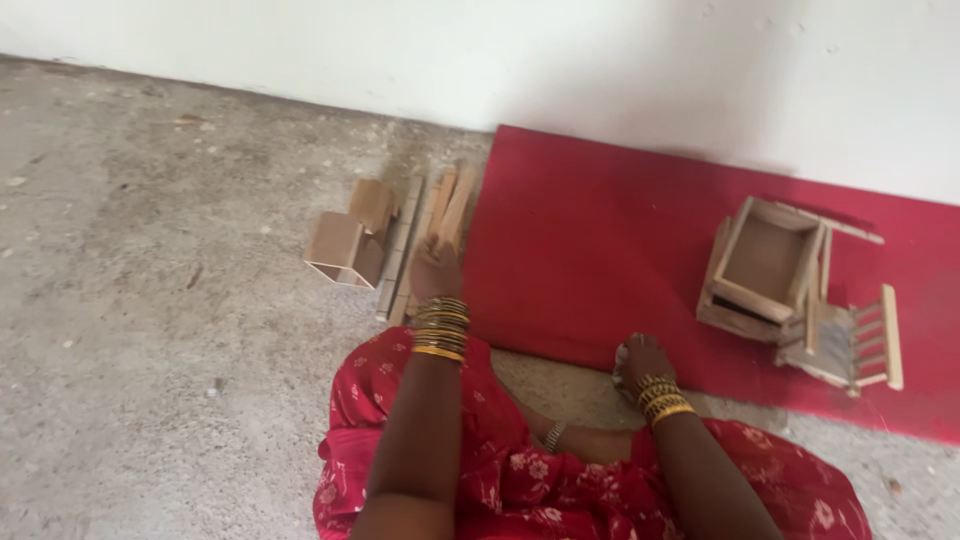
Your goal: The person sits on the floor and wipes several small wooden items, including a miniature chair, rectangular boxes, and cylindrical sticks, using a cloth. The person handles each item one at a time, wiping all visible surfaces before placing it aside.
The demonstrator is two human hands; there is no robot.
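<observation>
A rough grey concrete floor [150, 300] fills the left and lower part of the view, meeting a white wall [600, 60] along the top. A red mat [590, 240] lies on the floor against that wall, spreading from the middle to the right edge. On the mat's right part sits a cluster of wooden frames [765, 270], a boxy open one leaning on flat ones, with a small slatted wooden piece [850, 345] just beside it toward the near corner. Just off the mat's left edge, on bare concrete, lies a bundle of long wooden strips [425, 235], running away from the person, and touching their left side are small open wooden boxes [350, 245]. The left hand [436, 268] reaches forward onto the near ends of the strips, fingers curled down over them; whether it actually grips one cannot be told. The right hand [640, 362] rests at the mat's near edge, loosely closed around something pale that is too small to make out. Nothing lies between either hand and the frames.
</observation>
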